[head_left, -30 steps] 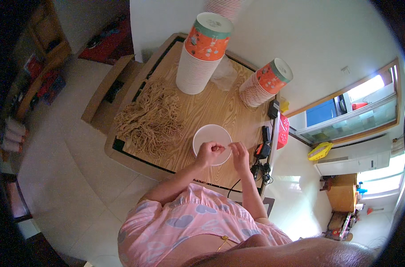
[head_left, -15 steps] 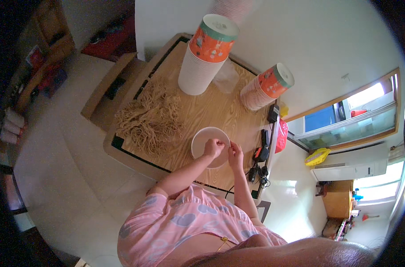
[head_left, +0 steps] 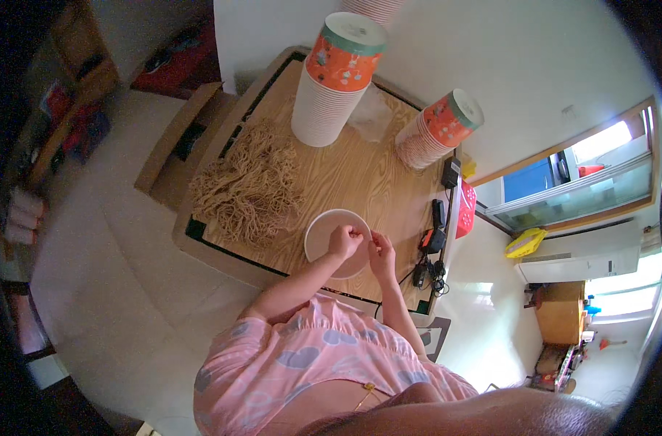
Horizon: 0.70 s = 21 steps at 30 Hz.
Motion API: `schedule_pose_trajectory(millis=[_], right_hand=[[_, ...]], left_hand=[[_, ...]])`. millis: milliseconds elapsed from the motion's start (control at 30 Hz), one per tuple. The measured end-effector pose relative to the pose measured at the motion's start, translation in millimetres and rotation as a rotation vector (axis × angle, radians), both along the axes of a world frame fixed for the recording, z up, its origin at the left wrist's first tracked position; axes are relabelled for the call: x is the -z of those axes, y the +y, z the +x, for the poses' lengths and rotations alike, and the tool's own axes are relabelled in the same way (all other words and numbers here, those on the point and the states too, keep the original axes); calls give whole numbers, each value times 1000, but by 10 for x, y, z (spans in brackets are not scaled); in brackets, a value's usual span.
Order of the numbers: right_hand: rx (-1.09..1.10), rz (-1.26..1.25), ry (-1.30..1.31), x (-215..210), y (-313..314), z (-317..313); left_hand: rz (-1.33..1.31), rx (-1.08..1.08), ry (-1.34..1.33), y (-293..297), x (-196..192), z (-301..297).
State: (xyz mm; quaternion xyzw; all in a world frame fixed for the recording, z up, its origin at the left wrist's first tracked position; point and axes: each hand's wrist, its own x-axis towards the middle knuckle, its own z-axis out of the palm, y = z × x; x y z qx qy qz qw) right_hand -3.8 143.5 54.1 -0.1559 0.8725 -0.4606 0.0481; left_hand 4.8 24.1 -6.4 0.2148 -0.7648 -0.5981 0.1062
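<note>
Head view shows a round, white, open-topped tub [head_left: 320, 237] on the wood-grain table [head_left: 393, 203] near its front edge, the left hand [head_left: 344, 243] over its mouth with fingers curled closed and the right hand [head_left: 381, 256] at its right rim, thumb and fingers drawn together; whether either grips anything cannot be told. Left of the tub lies a loose tangle of tan, stringy strands [head_left: 247, 187], and farther back stand a tall, orange-and-green-topped white tub stack [head_left: 325, 109] and a shorter, similar stack [head_left: 436, 131].
</note>
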Motion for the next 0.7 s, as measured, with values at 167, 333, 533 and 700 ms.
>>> schedule_pose_trajectory(millis=[167, 333, 533, 700], right_hand=[[20, -34, -28, 41, 54, 9], [38, -252, -314, 64, 55, -4], [46, -313, -424, 48, 37, -62], [61, -345, -421, 43, 11, -103]], left_hand=[[14, 55, -58, -29, -242, 69], [-23, 30, -14, -52, -190, 76], [-16, -6, -8, -59, -210, 63], [32, -18, 23, -68, -240, 80]])
